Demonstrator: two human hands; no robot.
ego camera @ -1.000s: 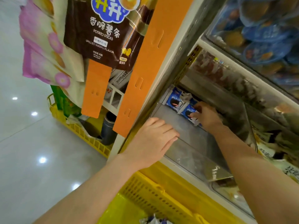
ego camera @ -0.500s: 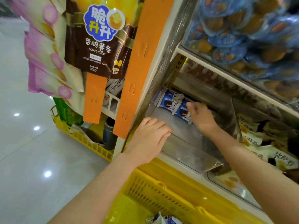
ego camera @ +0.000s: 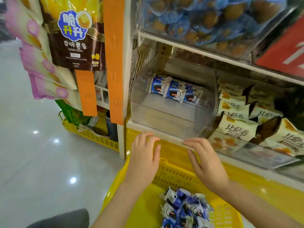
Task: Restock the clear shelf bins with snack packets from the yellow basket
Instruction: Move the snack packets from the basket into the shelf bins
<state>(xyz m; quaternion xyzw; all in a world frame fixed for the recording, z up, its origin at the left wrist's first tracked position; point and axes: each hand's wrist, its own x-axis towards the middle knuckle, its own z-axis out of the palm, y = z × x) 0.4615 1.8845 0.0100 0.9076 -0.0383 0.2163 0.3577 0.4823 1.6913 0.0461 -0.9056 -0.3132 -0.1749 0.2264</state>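
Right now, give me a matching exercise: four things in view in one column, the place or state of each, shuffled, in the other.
1 clear bin
2 yellow basket
3 potato-sticks bag
4 left hand, right hand

A hangs upper left
B open, empty, near shelf edge
C three blue packets at its back
D pile of blue packets inside

Pairs: 1-C, 2-D, 3-A, 4-B

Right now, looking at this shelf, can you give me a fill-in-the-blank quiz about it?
The clear bin holds ___ blue-and-white packets at its back.
The basket below the hands is coloured ___.
The left hand and the right hand each hold ___.
Missing words: three; yellow; nothing.
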